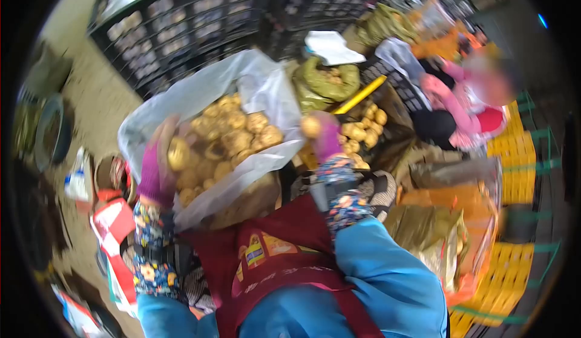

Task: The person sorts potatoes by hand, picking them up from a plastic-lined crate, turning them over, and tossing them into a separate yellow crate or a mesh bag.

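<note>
Round tan potatoes (233,129) fill a container lined with white plastic (200,84) in front of me. My left hand (158,162), in a purple glove with a dirty palm side, is at the liner's left side, its fingers curved round a potato (178,154). Right of the liner, my right hand (327,135), gloved in purple, is closed on another potato (311,127). Beside it, a dark-lined container holds more potatoes (365,126), with a yellow bar (360,95) across its edge.
Black crates (181,29) stand behind the liner. An open green sack (327,81) sits beyond my right hand. At the right are a person in pink (460,102), orange bags (472,211) and yellow crates (505,271). A basin (53,132) lies at the left.
</note>
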A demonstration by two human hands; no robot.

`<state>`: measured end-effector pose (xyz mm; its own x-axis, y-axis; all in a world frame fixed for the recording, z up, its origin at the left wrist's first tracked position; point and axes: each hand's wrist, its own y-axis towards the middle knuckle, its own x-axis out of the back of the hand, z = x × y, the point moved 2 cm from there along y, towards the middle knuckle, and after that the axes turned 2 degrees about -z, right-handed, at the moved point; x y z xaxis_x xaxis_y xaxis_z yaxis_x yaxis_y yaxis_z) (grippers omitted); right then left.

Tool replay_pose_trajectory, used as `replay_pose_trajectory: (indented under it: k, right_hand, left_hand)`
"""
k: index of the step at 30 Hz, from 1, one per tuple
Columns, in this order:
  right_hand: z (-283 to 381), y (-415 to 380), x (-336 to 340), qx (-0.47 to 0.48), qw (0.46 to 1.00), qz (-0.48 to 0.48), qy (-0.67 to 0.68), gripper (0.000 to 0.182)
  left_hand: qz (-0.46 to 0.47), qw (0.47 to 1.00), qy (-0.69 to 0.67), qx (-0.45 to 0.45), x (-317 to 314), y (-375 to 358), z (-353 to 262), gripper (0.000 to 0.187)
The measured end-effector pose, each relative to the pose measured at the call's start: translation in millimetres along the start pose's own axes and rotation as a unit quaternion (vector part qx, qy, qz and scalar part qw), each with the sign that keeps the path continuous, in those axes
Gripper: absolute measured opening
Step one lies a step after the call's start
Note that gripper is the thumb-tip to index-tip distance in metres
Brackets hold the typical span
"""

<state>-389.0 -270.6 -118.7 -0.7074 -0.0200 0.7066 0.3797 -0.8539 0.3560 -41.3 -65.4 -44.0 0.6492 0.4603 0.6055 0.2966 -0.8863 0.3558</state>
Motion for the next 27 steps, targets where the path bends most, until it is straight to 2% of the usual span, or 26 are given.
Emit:
replay_pose_trajectory:
  k: [1,2,4,5,6,7,9,10,11,12,13,14,15,17,18,20,21,23,25,27]
  right_hand:
    - [-56,-4,13,-0.013,0.998,-0.022,-0.053,0.029]
    - [-119,-8,27,-0.081,0.995,-0.045,-0.049,0.032]
    - [-242,-11,31,-0.243,0.964,-0.105,-0.023,0.037]
    - [-269,-6,27,-0.271,0.953,-0.137,-0.006,0.040]
    - [-286,2,21,-0.256,0.952,-0.166,0.014,0.043]
    - [-195,30,25,-0.229,0.966,-0.111,-0.038,0.041]
    - [-51,58,-25,-0.094,0.985,-0.102,0.102,0.034]
    - [-9,70,-54,-0.004,0.997,-0.029,0.076,0.032]
    - [30,78,-83,0.088,0.994,0.042,0.049,0.030]
    - [77,75,-114,0.062,0.978,0.153,0.125,0.031]
    - [96,66,-164,0.026,0.959,0.220,0.174,0.035]
    - [112,62,-211,0.021,0.919,0.347,0.189,0.044]
    - [116,44,-265,-0.095,0.872,0.417,0.237,0.053]
    - [144,19,-331,-0.121,0.842,0.465,0.245,0.040]
    - [149,7,-361,-0.105,0.850,0.482,0.185,0.042]
    - [145,-13,-410,-0.062,0.864,0.499,0.033,0.044]
    - [141,-18,-426,-0.063,0.858,0.509,0.004,0.045]
    - [131,-24,-444,-0.068,0.847,0.526,-0.024,0.047]
    - [118,-20,-449,-0.096,0.826,0.555,0.038,0.049]
    - [106,-9,-439,-0.172,0.775,0.589,0.153,0.052]
  left_hand:
    - [-0.008,0.998,-0.045,0.051,4,-4,9,0.038]
    - [-0.019,0.991,-0.091,0.100,8,-6,15,0.037]
    - [-0.067,0.935,-0.285,0.201,22,-10,27,0.037]
    - [-0.105,0.865,-0.427,0.241,26,-11,32,0.039]
    - [-0.139,0.772,-0.559,0.268,30,-13,37,0.041]
    - [-0.174,0.752,-0.563,0.297,38,-13,38,0.041]
    - [-0.235,0.705,-0.570,0.351,57,-12,37,0.040]
    - [-0.274,0.607,-0.646,0.373,63,-13,43,0.039]
    - [-0.281,0.739,-0.519,0.325,68,-17,48,0.040]
    - [-0.277,0.844,-0.374,0.268,68,-22,53,0.041]
    - [-0.287,0.852,-0.352,0.260,69,-26,57,0.041]
    - [-0.298,0.860,-0.329,0.252,70,-29,61,0.042]
    - [-0.308,0.867,-0.305,0.245,71,-33,65,0.043]
    - [-0.352,0.748,-0.491,0.276,80,-30,49,0.039]
    - [-0.360,0.678,-0.542,0.342,89,-22,31,0.043]
    - [-0.379,0.631,-0.569,0.367,96,-14,27,0.045]
    - [-0.386,0.605,-0.583,0.380,97,-13,28,0.046]
    - [-0.359,0.708,-0.495,0.353,98,-14,29,0.044]
    - [-0.337,0.791,-0.398,0.320,97,-15,31,0.048]
    - [-0.300,0.774,-0.428,0.357,105,-10,30,0.044]
